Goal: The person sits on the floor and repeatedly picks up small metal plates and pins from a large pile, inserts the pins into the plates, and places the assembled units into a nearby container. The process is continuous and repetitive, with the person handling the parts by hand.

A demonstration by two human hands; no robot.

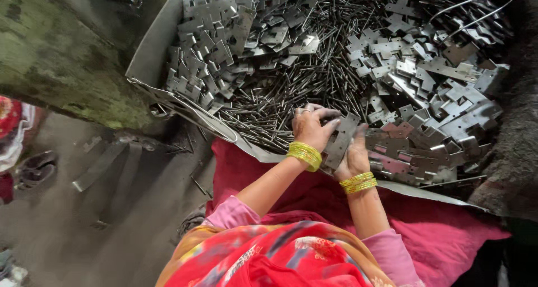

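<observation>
At the near edge of the heap, your two hands meet over one flat metal plate (340,143). Your left hand (311,128) curls down over the plate's upper left side, fingers bent and close together, a ring on one of them and yellow-green bangles (305,154) at the wrist. Your right hand (353,155) comes up from below with its fingers half folded against the plate's right edge, a second set of bangles (358,182) on that wrist. Both hands are closed on the same plate, which stands tilted between them, just above the pile.

Beyond your fingertips lies a dense spread of thin dark metal pins (314,68), running up the middle. Stamped notched plates (426,96) crowd the right side, touching and overlapping right up to your right hand, and another bank of them (207,46) fills the far left. All of it rests on a grey sheet (151,52) whose left edge is turned up like a wall; its near edge droops onto the pink cloth (448,231) over your lap.

Open room is scarce: the plates press close on the right, the pins in front. To the left, past the sheet's raised edge, the ground (112,220) drops away, with a few stray metal strips (101,164) lying on it. Two bent wires (476,10) arch over the far right corner.
</observation>
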